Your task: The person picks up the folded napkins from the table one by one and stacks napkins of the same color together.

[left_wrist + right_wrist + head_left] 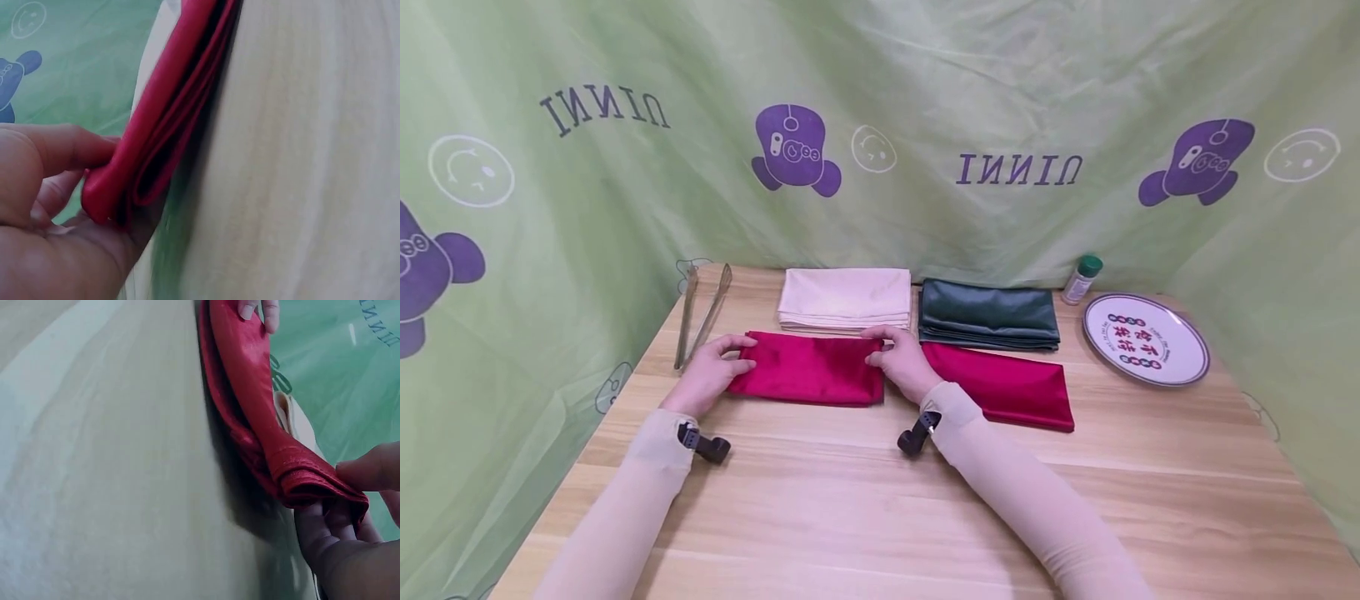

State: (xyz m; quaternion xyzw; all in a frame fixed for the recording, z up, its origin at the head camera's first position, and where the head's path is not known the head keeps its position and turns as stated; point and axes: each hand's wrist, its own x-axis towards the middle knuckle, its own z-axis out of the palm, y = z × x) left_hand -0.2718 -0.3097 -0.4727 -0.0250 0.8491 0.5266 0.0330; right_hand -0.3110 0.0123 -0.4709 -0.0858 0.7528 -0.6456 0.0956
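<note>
A folded, shiny red cloth (812,371) is held by both hands near the middle of the table, its long side across my view. My left hand (707,375) grips its left end, thumb on one face and fingers on the other; the left wrist view shows the layered folds of the cloth (153,106). At the right end my right hand (910,365) pinches the cloth, with fingers under the layers in the right wrist view. There the cloth (250,394) sags and stands off the tabletop. Another folded red cloth (1022,387) lies just right of my right hand.
Behind lie a folded pale pink cloth stack (846,292) and a dark green cloth stack (988,312). Metal tongs (709,315) rest at the back left. A white plate (1183,350) and a green-capped jar (1078,287) stand at the right. A green curtain (917,83) surrounds the wooden table (820,517).
</note>
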